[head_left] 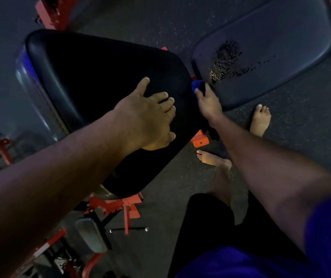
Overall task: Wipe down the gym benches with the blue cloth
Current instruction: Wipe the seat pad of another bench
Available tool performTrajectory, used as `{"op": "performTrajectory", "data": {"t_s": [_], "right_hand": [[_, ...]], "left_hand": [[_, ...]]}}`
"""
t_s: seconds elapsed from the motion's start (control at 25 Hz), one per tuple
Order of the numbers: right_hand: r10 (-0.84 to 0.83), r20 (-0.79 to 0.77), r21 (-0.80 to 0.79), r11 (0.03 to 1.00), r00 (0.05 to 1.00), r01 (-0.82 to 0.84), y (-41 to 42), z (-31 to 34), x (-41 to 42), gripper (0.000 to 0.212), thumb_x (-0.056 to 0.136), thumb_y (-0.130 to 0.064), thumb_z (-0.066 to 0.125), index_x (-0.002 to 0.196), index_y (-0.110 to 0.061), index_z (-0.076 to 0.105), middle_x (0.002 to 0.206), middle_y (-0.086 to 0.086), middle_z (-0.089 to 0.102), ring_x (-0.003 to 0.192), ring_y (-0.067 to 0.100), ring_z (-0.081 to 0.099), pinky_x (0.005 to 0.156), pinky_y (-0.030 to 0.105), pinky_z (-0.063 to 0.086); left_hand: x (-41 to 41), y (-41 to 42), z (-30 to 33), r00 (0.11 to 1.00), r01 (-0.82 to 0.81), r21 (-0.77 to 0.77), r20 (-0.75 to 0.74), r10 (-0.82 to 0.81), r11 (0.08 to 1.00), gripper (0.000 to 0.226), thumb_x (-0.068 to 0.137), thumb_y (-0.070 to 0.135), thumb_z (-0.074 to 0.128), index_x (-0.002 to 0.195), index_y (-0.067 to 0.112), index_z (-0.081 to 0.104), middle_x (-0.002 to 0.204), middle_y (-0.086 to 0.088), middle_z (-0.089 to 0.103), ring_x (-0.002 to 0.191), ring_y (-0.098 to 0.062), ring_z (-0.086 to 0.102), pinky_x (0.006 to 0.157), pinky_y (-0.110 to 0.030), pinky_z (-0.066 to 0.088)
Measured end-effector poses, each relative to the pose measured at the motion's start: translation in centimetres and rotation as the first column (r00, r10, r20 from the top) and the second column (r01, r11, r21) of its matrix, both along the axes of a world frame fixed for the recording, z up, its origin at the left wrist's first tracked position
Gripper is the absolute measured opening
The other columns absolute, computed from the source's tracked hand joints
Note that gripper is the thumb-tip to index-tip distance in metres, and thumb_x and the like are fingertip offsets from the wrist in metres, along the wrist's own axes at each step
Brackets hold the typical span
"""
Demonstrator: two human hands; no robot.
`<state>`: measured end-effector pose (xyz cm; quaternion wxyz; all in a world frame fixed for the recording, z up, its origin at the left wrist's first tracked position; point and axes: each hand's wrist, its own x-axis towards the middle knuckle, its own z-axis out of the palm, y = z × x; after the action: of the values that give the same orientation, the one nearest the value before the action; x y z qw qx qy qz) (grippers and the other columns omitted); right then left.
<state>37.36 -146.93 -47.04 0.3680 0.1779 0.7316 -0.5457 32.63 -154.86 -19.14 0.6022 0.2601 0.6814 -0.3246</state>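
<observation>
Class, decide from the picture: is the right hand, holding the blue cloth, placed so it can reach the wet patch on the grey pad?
Probably yes. The right hand grips the blue cloth at the near edge of the grey pad, just short of the wet patch. Nothing lies between them.

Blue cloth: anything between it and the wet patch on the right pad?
Nothing visible. The right hand holds the blue cloth at the near corner of the right pad, beside the droplet patch. The left hand rests on the other pad, off that path.
</observation>
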Motion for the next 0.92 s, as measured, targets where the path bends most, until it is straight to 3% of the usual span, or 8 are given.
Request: {"op": "performTrajectory", "data": {"t_s": [0.08, 0.24, 0.4, 0.48, 0.64, 0.72, 0.84, 0.92], "right_hand": [[-0.004, -0.04, 0.021, 1.0, 0.999, 0.005, -1.1, 1.2, -1.7, 0.037, 0.103, -0.024, 0.046, 0.138, -0.014, 0.051, 0.138, 0.012, 0.055, 0.127, 0.027, 0.051, 0.097, 0.027, 0.036], [-0.055, -0.341, -0.229, 0.973, 0.938, -0.026, 0.4, 7.6, 3.1, 0.039, 0.1, -0.014, 0.049, 0.139, -0.012, 0.051, 0.144, -0.002, 0.048, 0.135, 0.009, 0.043, 0.113, 0.021, 0.03], [0.056, -0.248, -0.145, 0.985, 0.967, -0.094, 2.6, 5.9, 5.6, 0.039, 0.103, -0.018, 0.047, 0.141, -0.017, 0.048, 0.144, 0.003, 0.05, 0.135, 0.015, 0.046, 0.109, 0.022, 0.034], [0.101, -0.135, -0.059, 0.992, 0.986, -0.11, 2.7, 3.5, 2.7, 0.035, 0.103, -0.021, 0.047, 0.138, -0.017, 0.051, 0.135, 0.008, 0.058, 0.125, 0.022, 0.054, 0.097, 0.022, 0.037], [0.019, -0.186, -0.06, 0.998, 0.982, -0.03, 1.5, 3.2, -6.5, 0.034, 0.104, -0.029, 0.045, 0.135, -0.017, 0.053, 0.127, 0.002, 0.063, 0.118, 0.02, 0.058, 0.083, 0.018, 0.036], [0.032, -0.248, -0.176, 0.981, 0.968, -0.078, -1.6, 5.5, -9.0, 0.035, 0.104, -0.03, 0.045, 0.136, -0.021, 0.051, 0.131, -0.004, 0.059, 0.122, 0.012, 0.053, 0.09, 0.016, 0.035], [0.044, -0.363, -0.243, 0.96, 0.931, -0.14, -5.6, 5.8, -9.3, 0.037, 0.102, -0.027, 0.044, 0.137, -0.016, 0.05, 0.141, 0.002, 0.052, 0.132, 0.016, 0.046, 0.108, 0.023, 0.031], [0.059, -0.28, -0.188, 0.975, 0.958, -0.115, -5.6, 3.9, -9.3, 0.045, 0.102, -0.033, 0.042, 0.142, -0.012, 0.047, 0.143, 0.008, 0.05, 0.134, 0.021, 0.046, 0.109, 0.026, 0.031]], "left_hand": [[-0.1, -0.1, -0.3, 1.0, -0.003, 0.008, -0.002, 0.003, 1.0, 0.072, 0.105, 0.059, 0.017, 0.163, 0.021, -0.002, 0.171, 0.001, -0.01, 0.157, -0.018, -0.011, 0.123, -0.059, -0.012], [0.0, -0.2, -0.6, 1.0, -0.03, 0.008, -0.003, 0.03, 1.0, 0.072, 0.105, 0.058, 0.02, 0.163, 0.02, 0.0, 0.171, 0.001, -0.009, 0.157, -0.017, -0.01, 0.123, -0.06, -0.012], [-0.3, -0.1, -0.3, 0.998, -0.056, 0.013, 0.005, 0.056, 0.998, 0.07, 0.107, 0.055, 0.02, 0.163, 0.019, 0.0, 0.171, 0.0, -0.009, 0.157, -0.017, -0.011, 0.123, -0.06, -0.013], [-0.3, 0.1, -0.1, 0.998, -0.057, 0.004, 0.02, 0.057, 0.998, 0.069, 0.107, 0.054, 0.02, 0.163, 0.019, -0.001, 0.171, 0.0, -0.01, 0.157, -0.018, -0.012, 0.123, -0.06, -0.013], [-0.4, 0.0, -0.2, 0.997, -0.071, -0.001, 0.025, 0.071, 0.997, 0.067, 0.108, 0.052, 0.019, 0.163, 0.019, 0.0, 0.171, 0.0, -0.01, 0.157, -0.018, -0.013, 0.123, -0.059, -0.014], [-0.5, 0.0, -0.3, 0.997, -0.075, 0.019, 0.026, 0.075, 0.997, 0.067, 0.108, 0.05, 0.02, 0.163, 0.019, 0.0, 0.171, 0.0, -0.009, 0.157, -0.018, -0.012, 0.122, -0.06, -0.014], [-0.3, -0.1, -0.7, 0.998, -0.059, 0.016, 0.019, 0.059, 0.998, 0.067, 0.107, 0.049, 0.022, 0.163, 0.019, 0.001, 0.171, -0.001, -0.008, 0.157, -0.019, -0.012, 0.122, -0.061, -0.015], [-0.3, -0.2, -0.8, 0.998, -0.06, 0.009, 0.021, 0.059, 0.998, 0.066, 0.107, 0.047, 0.022, 0.163, 0.019, 0.001, 0.171, -0.001, -0.008, 0.157, -0.019, -0.012, 0.121, -0.061, -0.016]]}}
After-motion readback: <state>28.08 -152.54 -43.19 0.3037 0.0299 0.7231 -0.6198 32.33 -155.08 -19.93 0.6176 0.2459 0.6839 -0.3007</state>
